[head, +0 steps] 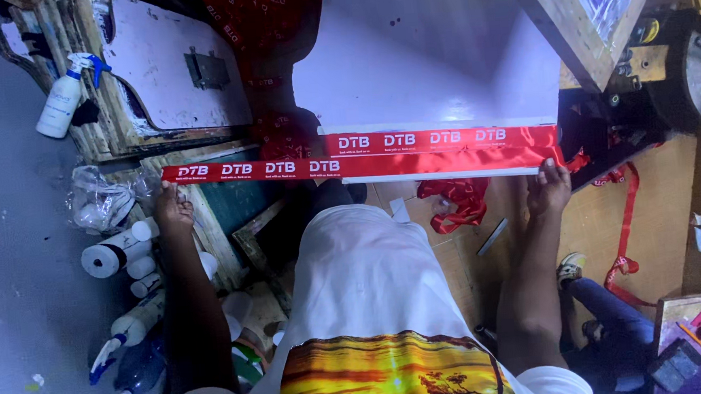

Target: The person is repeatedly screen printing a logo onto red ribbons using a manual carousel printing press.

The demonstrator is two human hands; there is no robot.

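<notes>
The left hand [174, 209] pinches the left end of a red ribbon [365, 164], and the right hand [548, 186] pinches its right end; both are closed on it, holding it taut along the near edge of the white desk [440, 70]. A second strip [443, 139] lies just beyond (already printed). Uneven pull could skew or crease the ribbon. Spray bottles [64, 93] sit far left.

A flat, pale lilac-white printing board [439, 62] is carrying one long red printed ribbon [444, 138] along its near edge, while a second red printed ribbon [284, 169] is overhanging it leftward. Loose red ribbon [456, 199] is lying on the brown floor [660, 219].
</notes>
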